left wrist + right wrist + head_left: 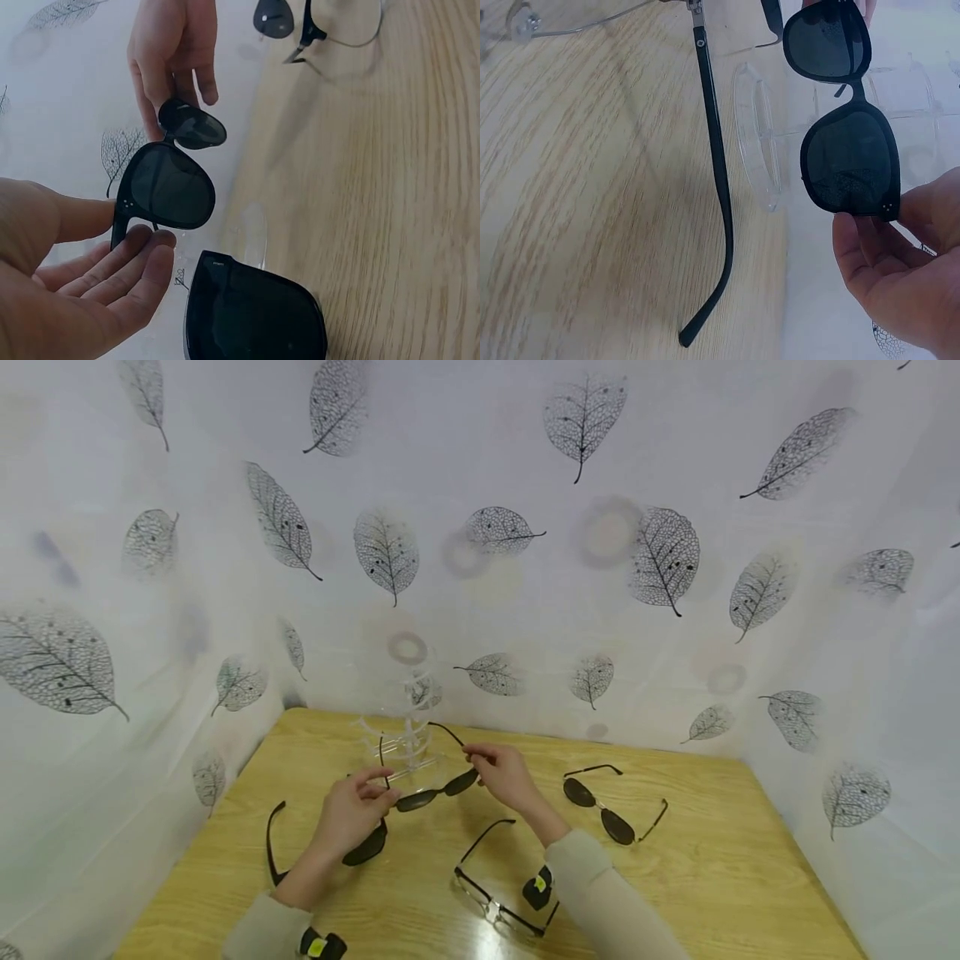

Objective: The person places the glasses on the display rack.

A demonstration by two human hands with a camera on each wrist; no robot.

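Observation:
Black sunglasses (418, 799) are held up off the table between both hands, temples spread and pointing toward a clear acrylic stand (410, 745). My left hand (351, 814) pinches them at one hinge corner; my right hand (507, 778) pinches the other. In the left wrist view, the left hand (82, 277) has its thumb and fingertips at the frame corner beside a dark lens (169, 184). The right wrist view shows the right hand (907, 262) gripping the opposite corner, below a lens (851, 161), with the clear stand (754, 139) behind.
Larger black sunglasses (366, 847) lie under my left hand. Clear-lens glasses (491, 908) rest at the table's front, and thin-framed dark sunglasses (617, 827) lie to the right. A leaf-print curtain (525, 610) surrounds the wooden table (720, 860).

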